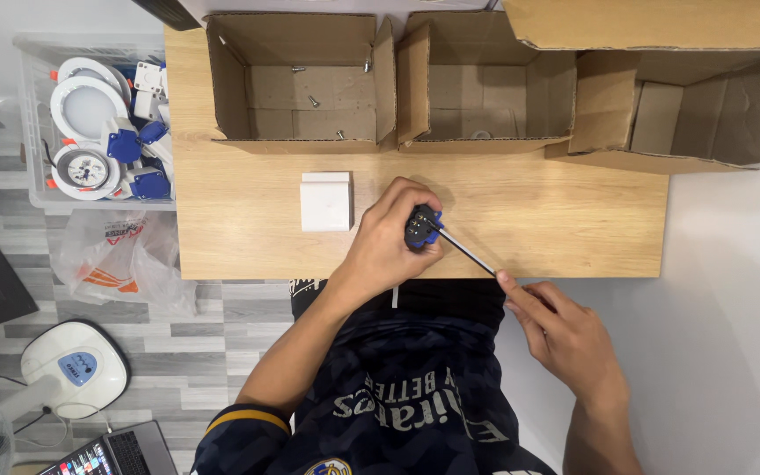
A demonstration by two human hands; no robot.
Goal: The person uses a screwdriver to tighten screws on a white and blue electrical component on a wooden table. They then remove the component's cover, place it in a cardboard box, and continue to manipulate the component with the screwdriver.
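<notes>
hands over wooden table (222,237), grey plank floor (222,308): left hand (389,246) clamped on screwdriver (450,239), right hand (565,339) pinching its tip.

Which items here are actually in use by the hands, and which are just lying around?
In use:
- left hand gripping the black-and-blue screwdriver handle
- right hand, fingertips at the thin metal shaft

Lying about:
- white square box on the wooden table
- three open cardboard boxes
- loose screws
- clear plastic bin of white round lamps
</notes>
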